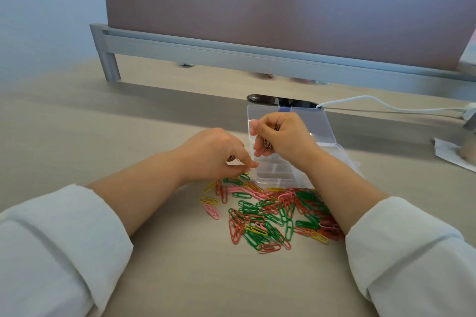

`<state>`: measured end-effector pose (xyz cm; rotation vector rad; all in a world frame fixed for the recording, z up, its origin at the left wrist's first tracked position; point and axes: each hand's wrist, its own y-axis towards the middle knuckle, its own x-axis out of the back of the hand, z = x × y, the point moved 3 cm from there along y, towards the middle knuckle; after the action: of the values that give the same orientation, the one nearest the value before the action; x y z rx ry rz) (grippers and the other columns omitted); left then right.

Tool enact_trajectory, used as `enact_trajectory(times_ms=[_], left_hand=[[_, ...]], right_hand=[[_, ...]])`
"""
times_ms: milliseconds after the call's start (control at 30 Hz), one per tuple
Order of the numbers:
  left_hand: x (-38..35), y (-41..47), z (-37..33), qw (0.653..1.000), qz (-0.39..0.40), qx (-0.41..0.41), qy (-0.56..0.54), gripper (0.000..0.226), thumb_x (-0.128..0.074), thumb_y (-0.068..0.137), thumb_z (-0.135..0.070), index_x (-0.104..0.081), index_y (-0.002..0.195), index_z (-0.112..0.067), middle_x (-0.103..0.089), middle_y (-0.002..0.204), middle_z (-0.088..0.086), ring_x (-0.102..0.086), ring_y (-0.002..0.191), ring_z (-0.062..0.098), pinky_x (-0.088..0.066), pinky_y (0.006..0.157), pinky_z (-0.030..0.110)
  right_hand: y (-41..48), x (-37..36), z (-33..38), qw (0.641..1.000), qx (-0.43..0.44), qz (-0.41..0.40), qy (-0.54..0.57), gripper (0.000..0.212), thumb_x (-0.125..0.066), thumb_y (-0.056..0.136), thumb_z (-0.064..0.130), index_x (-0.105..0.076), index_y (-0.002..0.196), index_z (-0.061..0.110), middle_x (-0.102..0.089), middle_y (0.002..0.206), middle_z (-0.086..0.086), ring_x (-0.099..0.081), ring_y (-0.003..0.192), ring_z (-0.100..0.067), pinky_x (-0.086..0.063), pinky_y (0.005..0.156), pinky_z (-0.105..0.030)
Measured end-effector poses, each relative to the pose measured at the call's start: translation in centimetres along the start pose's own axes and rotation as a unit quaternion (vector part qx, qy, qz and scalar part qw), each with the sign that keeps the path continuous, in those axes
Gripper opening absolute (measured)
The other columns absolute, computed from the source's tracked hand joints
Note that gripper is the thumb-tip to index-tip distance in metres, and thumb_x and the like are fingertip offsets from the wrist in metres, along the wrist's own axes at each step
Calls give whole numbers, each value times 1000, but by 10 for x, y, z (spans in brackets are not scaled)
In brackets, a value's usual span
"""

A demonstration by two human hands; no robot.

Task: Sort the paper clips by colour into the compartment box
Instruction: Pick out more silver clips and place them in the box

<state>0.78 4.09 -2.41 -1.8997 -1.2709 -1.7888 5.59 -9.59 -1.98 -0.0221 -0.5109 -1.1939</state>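
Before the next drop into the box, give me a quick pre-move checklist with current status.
1. Box lid open: ok, it lies tipped back behind the tray.
2. Right hand loaded: ok, shut on a bunch of dark clips hanging from its fingers.
3. Right hand over the box: ok, it is above the compartments.
4. Target compartment free: cannot tell, the hand hides it.
5. Left hand grip: cannot tell, fingertips pinch at the pile edge near the green clips.
6. Pile apart from the box: not ok, clips lie against its near wall.
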Motion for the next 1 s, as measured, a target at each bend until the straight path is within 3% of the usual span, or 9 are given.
enact_trajectory(times_ms=[133,233,400,533,600,667,867,1000], left_hand=[[-1,1,2,1000,-6,3,3,16,-60,77,-34,-75,83,-32,-35,46,-29,-43,58,-5,-26,51,9],[-2,0,3,1000,-10,5,-6,15,-62,77,-33,-75,83,-32,-37,46,-29,-42,53,-17,-27,51,8],[-3,-1,6,1000,-14,5,-21,13,-66,75,-28,-75,83,-32,-41,52,-22,-43,53,-16,-32,54,2],[-4,-1,6,1000,-16,-10,-20,13,-66,75,-28,-75,84,-33,-54,86,-23,-41,52,-17,-31,54,1],[-4,-1,7,1000,-17,-7,-24,13,-66,76,-29,-75,84,-33,-52,65,-18,-41,51,-17,-32,54,2],[-4,-2,7,1000,-18,-2,-22,13,-65,76,-31,-75,84,-33,-44,56,-22,-40,50,-16,-32,54,3],[-4,-2,7,1000,-18,-13,-20,22,-56,76,-41,-75,87,-34,-64,63,-14,-44,58,1,-34,53,10],[-5,-2,9,1000,-15,-8,-8,18,-63,75,-30,-74,89,-34,-66,64,-12,-44,59,1,-33,53,10]], right_hand=[[-2,-1,-1,1000,12,-4,-14,18,-59,89,21,-62,72,16,-64,49,6,-62,48,-7,-52,53,-18],[-3,-1,-2,1000,16,-12,-16,15,-61,89,21,-62,73,18,-65,49,6,-60,51,-10,-54,59,-24],[-3,0,-2,1000,8,1,13,15,-58,91,14,-59,76,16,-67,59,5,-65,50,-10,-52,50,-18],[-3,0,-3,999,3,8,31,13,-55,92,12,-59,81,17,-69,62,5,-68,57,-10,-54,56,-19],[-3,0,-4,999,1,21,39,17,-50,94,8,-59,83,17,-70,63,6,-69,62,-10,-54,60,-18],[-3,-1,-3,998,-3,34,45,21,-44,97,6,-59,86,16,-70,69,5,-69,64,-9,-55,62,-18],[-8,1,0,992,-30,54,109,39,-22,103,28,-58,98,15,-72,79,-4,-70,73,-17,-54,63,-20],[-8,2,-2,990,-34,67,116,44,-14,103,30,-54,115,16,-74,83,-6,-71,82,-21,-53,70,-24]])
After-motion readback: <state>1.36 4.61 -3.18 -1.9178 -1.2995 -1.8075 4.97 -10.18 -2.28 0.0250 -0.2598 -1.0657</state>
